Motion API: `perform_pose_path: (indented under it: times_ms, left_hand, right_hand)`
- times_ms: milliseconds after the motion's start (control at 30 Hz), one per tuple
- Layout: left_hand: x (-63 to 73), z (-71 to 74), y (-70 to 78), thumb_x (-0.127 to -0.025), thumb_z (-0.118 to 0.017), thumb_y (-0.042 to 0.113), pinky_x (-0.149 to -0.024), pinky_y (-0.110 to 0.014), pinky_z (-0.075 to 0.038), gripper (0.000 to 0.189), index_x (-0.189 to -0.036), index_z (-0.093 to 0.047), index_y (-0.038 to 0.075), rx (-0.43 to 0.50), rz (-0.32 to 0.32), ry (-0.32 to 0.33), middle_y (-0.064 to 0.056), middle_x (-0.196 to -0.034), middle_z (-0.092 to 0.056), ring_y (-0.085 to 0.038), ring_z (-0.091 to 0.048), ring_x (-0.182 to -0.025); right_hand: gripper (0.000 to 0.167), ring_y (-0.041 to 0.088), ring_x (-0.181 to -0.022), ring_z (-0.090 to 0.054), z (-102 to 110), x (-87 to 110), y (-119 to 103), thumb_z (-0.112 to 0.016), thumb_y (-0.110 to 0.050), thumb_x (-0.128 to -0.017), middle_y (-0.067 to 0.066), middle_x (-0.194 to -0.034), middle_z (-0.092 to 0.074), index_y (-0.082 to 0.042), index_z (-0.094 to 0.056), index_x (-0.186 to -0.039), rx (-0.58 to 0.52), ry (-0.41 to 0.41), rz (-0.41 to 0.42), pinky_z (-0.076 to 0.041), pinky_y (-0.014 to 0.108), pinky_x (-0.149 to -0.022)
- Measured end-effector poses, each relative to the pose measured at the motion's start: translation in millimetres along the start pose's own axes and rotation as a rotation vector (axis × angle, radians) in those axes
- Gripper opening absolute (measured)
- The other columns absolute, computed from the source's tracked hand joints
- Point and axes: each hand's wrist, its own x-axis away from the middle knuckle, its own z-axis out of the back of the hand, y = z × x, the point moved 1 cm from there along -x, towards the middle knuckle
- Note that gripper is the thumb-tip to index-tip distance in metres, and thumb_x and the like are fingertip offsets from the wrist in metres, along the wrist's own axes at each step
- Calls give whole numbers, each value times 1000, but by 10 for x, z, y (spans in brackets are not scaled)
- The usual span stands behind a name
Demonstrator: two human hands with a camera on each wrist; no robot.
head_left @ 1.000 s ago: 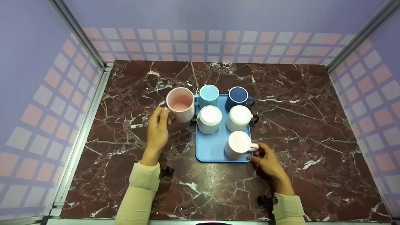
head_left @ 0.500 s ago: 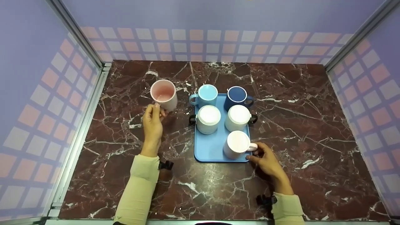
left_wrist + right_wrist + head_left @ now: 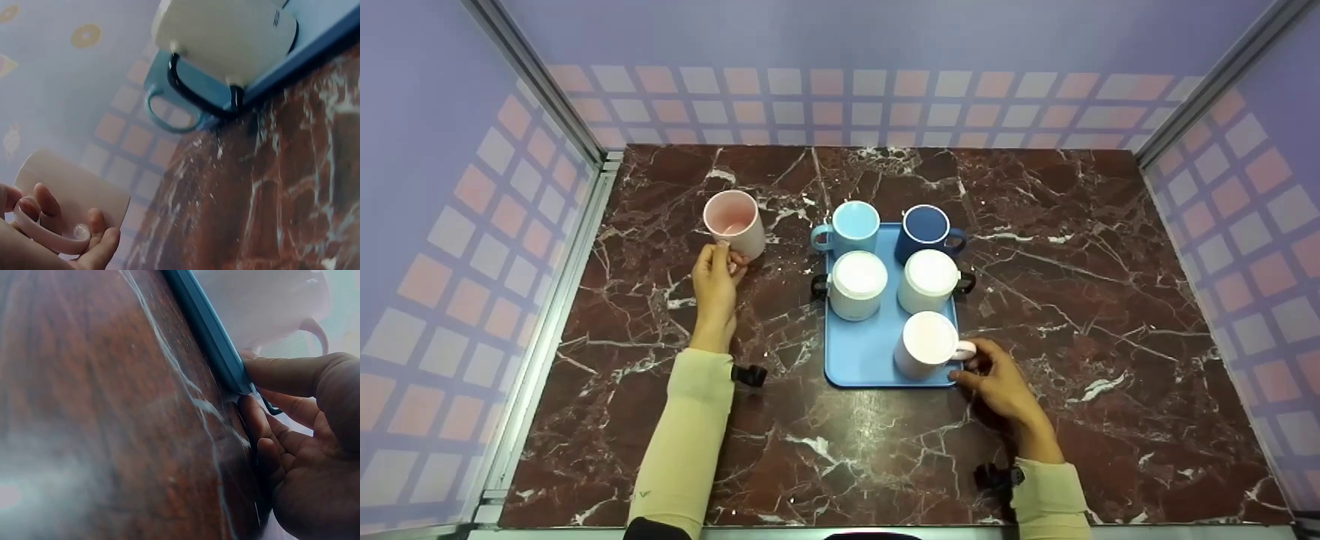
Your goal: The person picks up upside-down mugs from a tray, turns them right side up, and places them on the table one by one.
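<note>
A pale pink mug with a pink inside is at the left of the table, away from the tray. My left hand holds it by its handle, fingers curled through. Whether its base touches the table I cannot tell. The blue tray lies mid-table. At its near right corner my right hand pinches the rim, thumb on top and fingers below, as the right wrist view shows. Beside that hand a white mug stands on the tray, its handle pointing right.
Also on the tray are a light blue mug, a dark blue mug and two white lidded mugs, left and right, with black handles. Patterned panels wall the marble table at the back and sides.
My left hand has carried the pink mug leftward, away from beside the tray's light blue mug. The right hand stays at the tray corner, and the mugs on the tray keep their places.
</note>
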Motion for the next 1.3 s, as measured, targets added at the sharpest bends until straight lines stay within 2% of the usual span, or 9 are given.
perform_pose_path:
  times_ms: [167,433,600,800,933,1067,1133,1200,1300]
  left_hand:
    - [-155,30,-78,-111,-46,20,-89,-38,-54,31,-82,-47,9,14,52,8,-2,-82,-56,-21,-63,-87]
    - [-372,102,-223,-111,-47,21,-87,-37,-54,30,-83,-49,10,-6,103,34,1,-81,-57,-21,-62,-86]
    - [-432,148,-295,-111,-48,21,-94,-41,-53,30,-83,-49,10,23,150,24,0,-82,-56,-19,-62,-86]
    - [-475,165,-311,-111,-47,21,-100,-44,-50,28,-86,-49,7,65,170,15,-2,-84,-55,-23,-62,-91]
    - [-482,179,-263,-111,-46,22,-99,-43,-51,28,-88,-47,6,10,187,-6,-3,-86,-56,-23,-64,-93]
    - [-480,191,-216,-112,-44,26,-93,-40,-55,30,-89,-48,8,-83,211,-32,-1,-88,-59,-20,-67,-89]
    - [-474,205,-198,-112,-43,29,-91,-38,-56,30,-91,-49,8,-124,227,-44,-1,-90,-60,-18,-67,-88]
    - [-462,223,-183,-112,-43,33,-92,-37,-57,31,-95,-51,8,-163,242,-47,-2,-95,-60,-18,-67,-90]
    - [-430,260,-169,-111,-45,38,-95,-38,-58,33,-105,-53,7,-211,253,-36,-6,-106,-60,-20,-68,-97]
  right_hand:
    - [45,23,-88,-53,3,-8,23,-82,6,-81,21,-101,-60,2,-66,-122,16,0,0,-44,22,-74]
    - [40,27,-88,-54,39,111,-294,-81,7,-81,24,-98,-59,6,-65,-118,-11,-27,33,-45,23,-75]
    - [41,29,-88,-54,48,125,-318,-81,7,-82,25,-99,-59,5,-66,-120,-13,-31,18,-45,24,-75]
    - [41,25,-86,-53,49,109,-289,-81,7,-81,24,-97,-59,4,-66,-120,-7,-25,13,-45,24,-74]
    - [44,21,-86,-53,42,42,-107,-82,4,-82,21,-99,-59,1,-65,-123,-4,-22,-4,-45,24,-76]
    - [44,17,-86,-52,56,58,-138,-82,1,-84,19,-99,-59,2,-64,-124,-9,-29,-1,-45,23,-76]
    - [43,16,-85,-52,56,87,-223,-81,2,-84,20,-98,-59,5,-63,-123,-7,-34,10,-45,23,-75]
    - [42,16,-85,-52,53,105,-276,-80,3,-84,21,-97,-59,6,-63,-122,-8,-32,9,-45,23,-75]
    - [43,19,-86,-53,37,79,-216,-80,5,-83,23,-97,-59,6,-64,-122,-13,-35,2,-45,23,-75]
